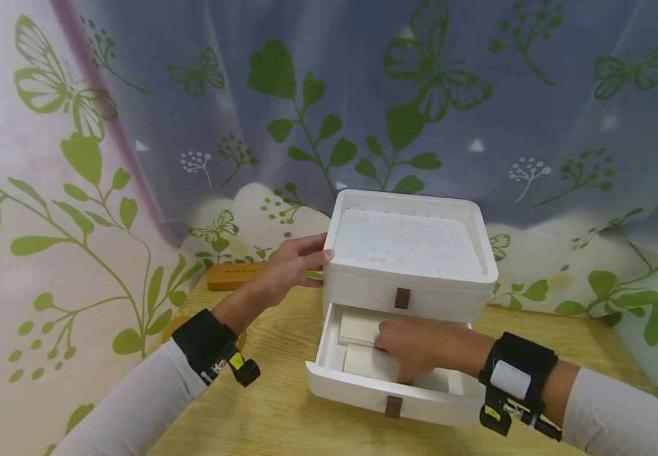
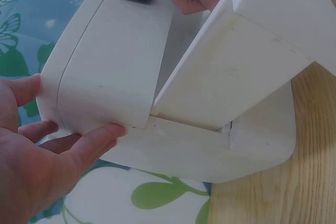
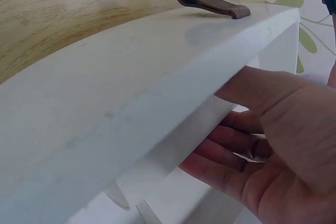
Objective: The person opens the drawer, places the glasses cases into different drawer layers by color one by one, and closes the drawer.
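A white two-drawer storage box [image 1: 408, 269] stands on the wooden table, its lower drawer [image 1: 351, 398] pulled out and its upper drawer closed. With fairly straight fingers, my left hand [image 1: 291, 266] touches the box's left side and top edge; the left wrist view shows the fingertips against the casing. Inside the lower drawer, my right hand [image 1: 420, 345] holds the right end of a cream block-like piece [image 1: 363, 361] between thumb and fingers. A second cream piece [image 1: 357, 328] lies behind it. The right wrist view shows the fingers [image 3: 220, 174] behind the drawer front, their tips partly hidden.
A wooden box [image 1: 228, 277] sits at the back left, and a round orange-brown object [image 1: 173, 326] is partly hidden behind my left wrist. Brown tabs [image 1: 401, 298] serve as drawer pulls. Patterned curtain [image 1: 329, 114] hangs behind the table. A shallow rimmed tray tops the box.
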The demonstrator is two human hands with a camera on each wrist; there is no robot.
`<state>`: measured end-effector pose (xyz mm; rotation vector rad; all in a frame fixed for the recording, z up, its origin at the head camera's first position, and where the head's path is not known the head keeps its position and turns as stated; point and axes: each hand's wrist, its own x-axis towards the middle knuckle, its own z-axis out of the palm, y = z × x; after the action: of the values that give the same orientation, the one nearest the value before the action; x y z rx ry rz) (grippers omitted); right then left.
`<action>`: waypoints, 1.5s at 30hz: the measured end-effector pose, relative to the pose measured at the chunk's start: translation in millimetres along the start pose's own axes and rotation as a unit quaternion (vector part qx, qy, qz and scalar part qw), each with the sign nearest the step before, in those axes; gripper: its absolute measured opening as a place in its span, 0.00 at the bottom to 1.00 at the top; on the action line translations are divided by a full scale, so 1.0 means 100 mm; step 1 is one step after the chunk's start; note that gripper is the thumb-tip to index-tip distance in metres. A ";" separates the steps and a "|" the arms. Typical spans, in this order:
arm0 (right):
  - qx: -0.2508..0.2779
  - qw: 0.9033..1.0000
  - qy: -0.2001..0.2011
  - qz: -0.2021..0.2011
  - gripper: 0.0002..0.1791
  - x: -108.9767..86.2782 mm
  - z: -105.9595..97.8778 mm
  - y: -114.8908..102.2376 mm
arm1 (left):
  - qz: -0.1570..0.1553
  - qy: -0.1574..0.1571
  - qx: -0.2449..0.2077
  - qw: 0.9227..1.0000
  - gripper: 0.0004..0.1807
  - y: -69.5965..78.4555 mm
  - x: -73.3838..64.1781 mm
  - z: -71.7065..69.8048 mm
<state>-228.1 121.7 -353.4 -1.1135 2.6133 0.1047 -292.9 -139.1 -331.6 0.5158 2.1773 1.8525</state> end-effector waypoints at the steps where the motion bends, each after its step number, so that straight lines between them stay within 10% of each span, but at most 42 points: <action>1: -0.002 1.000 -0.001 0.002 0.19 0.00 0.00 0.00 | 0.000 0.000 0.000 1.000 0.33 0.00 0.00 0.00; 45: 0.028 0.998 0.061 -0.017 0.20 -0.09 0.10 0.02 | -0.001 0.008 0.002 1.000 0.33 -0.02 0.02 0.00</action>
<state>-221.0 131.3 -360.7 -1.1801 2.6832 -0.0443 -295.0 -138.7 -333.5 0.5002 2.1900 1.8582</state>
